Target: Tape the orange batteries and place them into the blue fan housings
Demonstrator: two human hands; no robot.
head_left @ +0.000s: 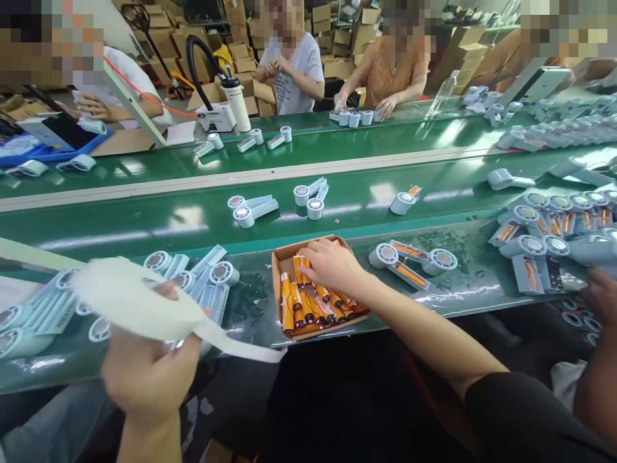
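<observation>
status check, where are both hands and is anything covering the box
Left hand gripping white roll, loose strip trailing. Right hand in cardboard box, at orange cylinders; grip unclear. Right hand covers part of the box.

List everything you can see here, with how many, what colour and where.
Worktop: one long run, green, across the view
Tape roll: one, white, left foreground
Cardboard box: one, brown, near edge, centre
Wired cylinders: many, orange, inside that box
Round-headed housings: many, pale blue, along the worktop
Plastic bottle: one, clear, far side, right
Tumbler: one, white, dark top, far side, left
Pallet jack: one, black and yellow, upper left
Cartons: many, brown, background
Co-workers: several, varied clothing, opposite and right
Left hand: one, bare, holding the roll
Right hand: one, bare, over the box
</observation>
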